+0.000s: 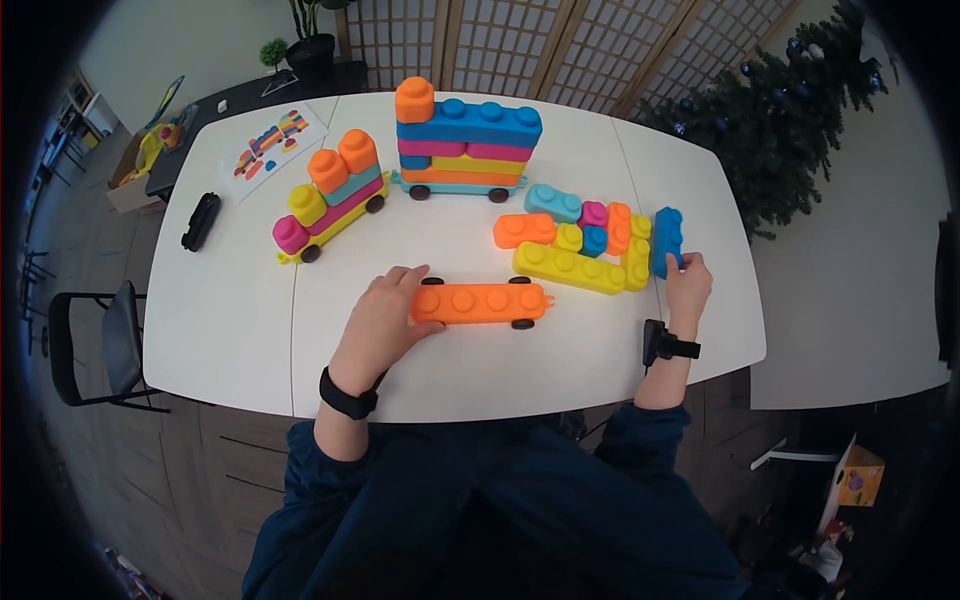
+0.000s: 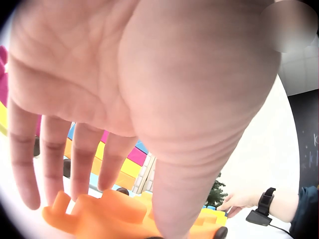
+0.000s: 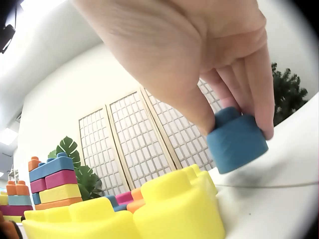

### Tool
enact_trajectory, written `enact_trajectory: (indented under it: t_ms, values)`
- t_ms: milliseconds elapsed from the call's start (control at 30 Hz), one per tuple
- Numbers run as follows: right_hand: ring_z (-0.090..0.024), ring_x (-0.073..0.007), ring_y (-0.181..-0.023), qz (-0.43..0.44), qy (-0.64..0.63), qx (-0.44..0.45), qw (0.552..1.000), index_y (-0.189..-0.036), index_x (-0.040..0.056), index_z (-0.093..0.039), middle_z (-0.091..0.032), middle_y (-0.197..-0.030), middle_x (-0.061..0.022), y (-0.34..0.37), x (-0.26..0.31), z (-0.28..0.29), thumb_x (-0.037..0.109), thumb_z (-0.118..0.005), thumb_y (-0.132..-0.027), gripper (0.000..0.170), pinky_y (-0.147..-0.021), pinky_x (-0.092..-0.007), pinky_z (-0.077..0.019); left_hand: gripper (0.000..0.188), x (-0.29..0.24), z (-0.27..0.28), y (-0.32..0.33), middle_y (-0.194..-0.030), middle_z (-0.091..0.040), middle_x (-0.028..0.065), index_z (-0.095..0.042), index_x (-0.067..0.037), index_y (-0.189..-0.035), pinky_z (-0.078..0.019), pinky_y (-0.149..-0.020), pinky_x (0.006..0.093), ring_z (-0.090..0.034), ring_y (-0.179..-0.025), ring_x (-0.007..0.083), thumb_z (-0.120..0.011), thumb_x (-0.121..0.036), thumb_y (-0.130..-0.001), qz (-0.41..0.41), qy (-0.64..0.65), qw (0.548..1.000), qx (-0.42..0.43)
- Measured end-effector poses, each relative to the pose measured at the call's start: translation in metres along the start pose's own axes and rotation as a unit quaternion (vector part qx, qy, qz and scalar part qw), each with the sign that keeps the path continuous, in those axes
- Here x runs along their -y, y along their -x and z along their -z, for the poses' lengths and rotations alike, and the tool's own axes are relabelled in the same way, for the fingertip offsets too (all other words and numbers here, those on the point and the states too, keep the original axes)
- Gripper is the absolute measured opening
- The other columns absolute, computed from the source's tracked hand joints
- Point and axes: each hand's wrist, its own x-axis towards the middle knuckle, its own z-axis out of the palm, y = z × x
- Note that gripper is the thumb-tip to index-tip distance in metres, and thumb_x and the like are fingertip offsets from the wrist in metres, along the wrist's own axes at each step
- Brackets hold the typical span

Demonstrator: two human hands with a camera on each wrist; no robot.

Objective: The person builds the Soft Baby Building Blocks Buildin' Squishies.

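Observation:
On the near middle of the table sits an orange wheeled base (image 1: 480, 303) with studs along its top and dark wheels. My left hand (image 1: 378, 322) holds its left end, thumb on the near side and fingers on the far side. At the right, my right hand (image 1: 688, 290) pinches the near end of a long blue block (image 1: 667, 240) between thumb and fingers. In the right wrist view that blue block (image 3: 237, 142) shows end-on, close over the white tabletop. Left of it lie loose blocks, among them a long yellow block (image 1: 567, 268) and an upright-lying yellow block (image 1: 635, 265).
A tall stacked block wagon (image 1: 466, 150) stands at the back, with a smaller block wagon (image 1: 335, 195) left of it. A picture sheet (image 1: 272, 148) and a black case (image 1: 201, 222) lie at the left. Several small blocks, including an orange one (image 1: 523, 231), fill the right middle.

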Motion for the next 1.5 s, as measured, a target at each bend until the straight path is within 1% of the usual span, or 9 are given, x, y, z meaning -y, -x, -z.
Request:
enact_trajectory:
  t_ms: [67,133,267,400,500,633,700,767,1500]
  values:
    - [-0.072,-0.0350,-0.077,-0.005,0.016,-0.041,0.999,-0.103,-0.0018,-0.066,-0.072,-0.083,-0.0190,0.002,0.011,0.010,0.023,-0.079,-0.090,0.031,-0.072,-0.0426,-0.0567,0.081,0.000,0.005,0.001,-0.126,-0.062,0.0179,-0.048,-0.006,-0.148,-0.0536,-0.096,0.0426,-0.063,-0.110,0.0373,-0.086,-0.016,-0.078,-0.019,-0.001,0.998,-0.065]
    - [-0.073,-0.0328,-0.085,0.084,-0.125,-0.076,0.986,-0.115,-0.0027,-0.064,-0.072,-0.092,-0.0202,0.006,0.028,0.020,0.017,-0.074,-0.094,0.030,-0.077,-0.0406,-0.0592,0.085,0.001,0.014,0.000,-0.133,-0.061,0.0183,-0.043,-0.009,-0.153,-0.0531,-0.098,0.0421,-0.062,-0.114,0.0357,-0.085,-0.015,-0.079,-0.011,0.030,0.996,-0.081]
    - [-0.071,-0.0284,-0.105,0.214,-0.353,0.125,0.902,-0.123,-0.0024,-0.061,-0.069,-0.118,-0.0180,0.040,0.094,0.037,0.006,-0.067,-0.098,0.027,-0.089,-0.0381,-0.0602,0.082,-0.003,0.028,0.000,-0.142,-0.059,0.0167,-0.039,-0.014,-0.158,-0.0520,-0.101,0.0415,-0.062,-0.120,0.0310,-0.080,-0.013,-0.087,-0.013,0.124,0.984,-0.130]
    - [-0.067,-0.0317,-0.111,0.298,-0.357,0.264,0.845,-0.129,0.0014,-0.058,-0.066,-0.125,-0.0159,0.080,0.135,0.028,0.006,-0.065,-0.098,0.032,-0.094,-0.0367,-0.0560,0.076,-0.007,0.032,0.004,-0.143,-0.059,0.0154,-0.040,-0.014,-0.158,-0.0515,-0.102,0.0420,-0.062,-0.122,0.0294,-0.077,-0.014,-0.091,-0.031,0.160,0.980,-0.118]
    - [-0.066,-0.0342,-0.109,0.323,-0.353,0.309,0.822,-0.129,0.0020,-0.057,-0.065,-0.124,-0.0166,0.095,0.149,0.020,0.005,-0.065,-0.097,0.032,-0.094,-0.0374,-0.0543,0.075,-0.007,0.030,0.005,-0.142,-0.060,0.0144,-0.042,-0.013,-0.157,-0.0513,-0.102,0.0413,-0.062,-0.122,0.0295,-0.078,-0.016,-0.091,-0.064,0.171,0.978,-0.097]
    - [-0.066,-0.0356,-0.108,0.324,-0.356,0.333,0.811,-0.127,0.0026,-0.057,-0.065,-0.123,-0.0171,0.102,0.151,0.013,0.005,-0.065,-0.097,0.032,-0.092,-0.0386,-0.0534,0.065,-0.003,0.030,0.005,-0.132,-0.065,0.0143,-0.052,-0.010,-0.148,-0.0520,-0.098,0.0397,-0.064,-0.116,0.0284,-0.079,-0.016,-0.089,-0.069,0.157,0.983,-0.071]
    - [-0.065,-0.0309,-0.117,0.320,-0.333,0.374,0.804,-0.131,0.0027,-0.057,-0.064,-0.131,-0.0150,0.104,0.152,0.014,0.001,-0.064,-0.097,0.035,-0.098,-0.0372,-0.0538,0.059,-0.002,0.030,0.005,-0.127,-0.067,0.0145,-0.057,-0.008,-0.143,-0.0527,-0.096,0.0389,-0.066,-0.112,0.0281,-0.079,-0.014,-0.089,-0.072,0.147,0.985,-0.059]
    - [-0.065,-0.0320,-0.116,0.334,-0.332,0.362,0.805,-0.130,0.0030,-0.057,-0.065,-0.129,-0.0150,0.106,0.151,0.010,0.001,-0.064,-0.096,0.035,-0.097,-0.0372,-0.0534,0.049,-0.001,0.028,0.005,-0.117,-0.069,0.0149,-0.063,-0.004,-0.133,-0.0539,-0.093,0.0375,-0.068,-0.105,0.0283,-0.079,-0.010,-0.087,-0.072,0.153,0.985,-0.043]
    - [-0.066,-0.0345,-0.109,0.344,-0.340,0.335,0.809,-0.126,0.0025,-0.057,-0.066,-0.125,-0.0150,0.125,0.152,0.000,0.001,-0.067,-0.094,0.034,-0.094,-0.0370,-0.0533,0.041,0.011,0.016,0.006,-0.112,-0.068,0.0158,-0.065,-0.002,-0.124,-0.0556,-0.089,0.0372,-0.070,-0.098,0.0314,-0.078,-0.003,-0.085,-0.050,0.134,0.989,-0.026]
